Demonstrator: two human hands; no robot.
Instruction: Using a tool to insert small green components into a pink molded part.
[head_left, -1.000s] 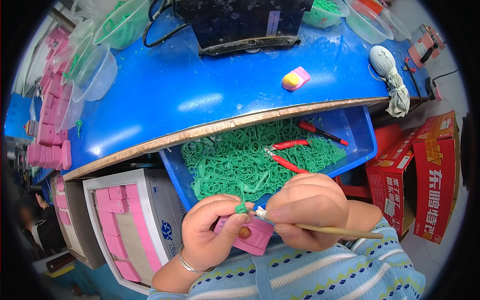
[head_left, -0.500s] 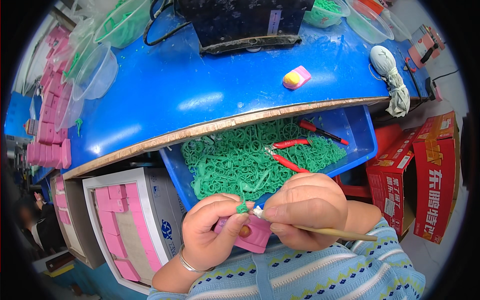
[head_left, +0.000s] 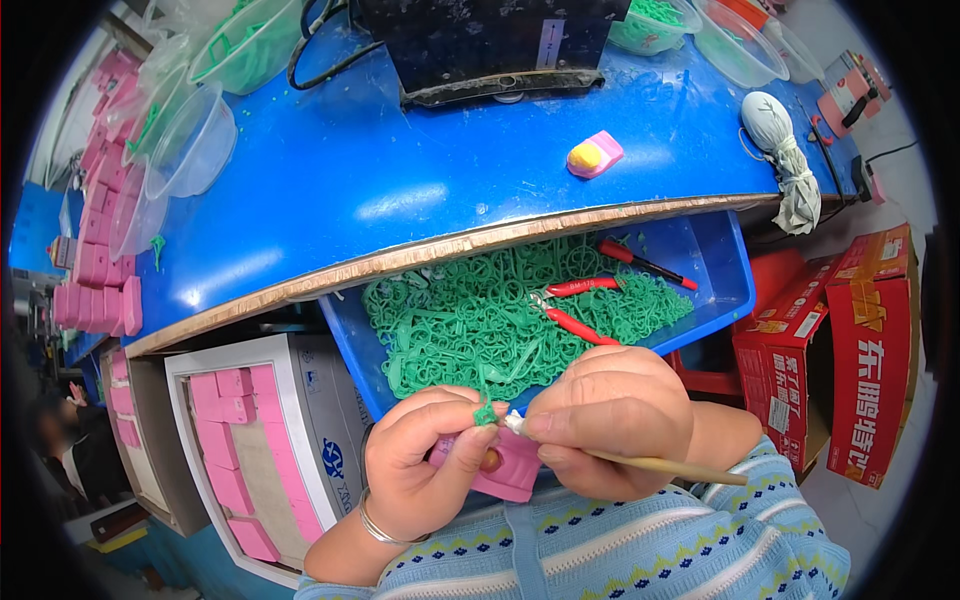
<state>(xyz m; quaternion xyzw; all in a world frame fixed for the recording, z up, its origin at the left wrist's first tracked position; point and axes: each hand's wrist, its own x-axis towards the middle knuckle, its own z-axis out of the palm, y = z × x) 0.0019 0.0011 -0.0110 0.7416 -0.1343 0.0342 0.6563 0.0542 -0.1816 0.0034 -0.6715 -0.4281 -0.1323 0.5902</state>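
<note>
Between thumb and forefinger, my left hand (head_left: 425, 460) pinches a small green wax-like piece (head_left: 486, 414) with a thin stem pointing up. My right hand (head_left: 610, 420) grips a thin tan stick-handled tool (head_left: 670, 466); its white-covered end (head_left: 515, 421) sits just right of the green piece. Under the hands, close to my body, is a pink block (head_left: 505, 470) with a brownish round spot. Beyond them, a blue tray (head_left: 715, 260) holds a heap of tangled green pieces (head_left: 460, 320). Red-handled pliers (head_left: 580, 313) and a red-and-black pen-like tool (head_left: 645, 264) lie on the heap.
On the blue table (head_left: 300, 190) are a pink block with a yellow top (head_left: 595, 155), a black machine (head_left: 490, 45), plastic bowls (head_left: 195, 145) and a wrapped white bundle (head_left: 780, 150). A box of pink blocks (head_left: 290, 440) stands left, red cartons (head_left: 870, 350) right. A person (head_left: 95, 450) is far left.
The tool in my right hand has shifted slightly, its rear end moving a little left. My left hand still pinches the green piece in the same place.
</note>
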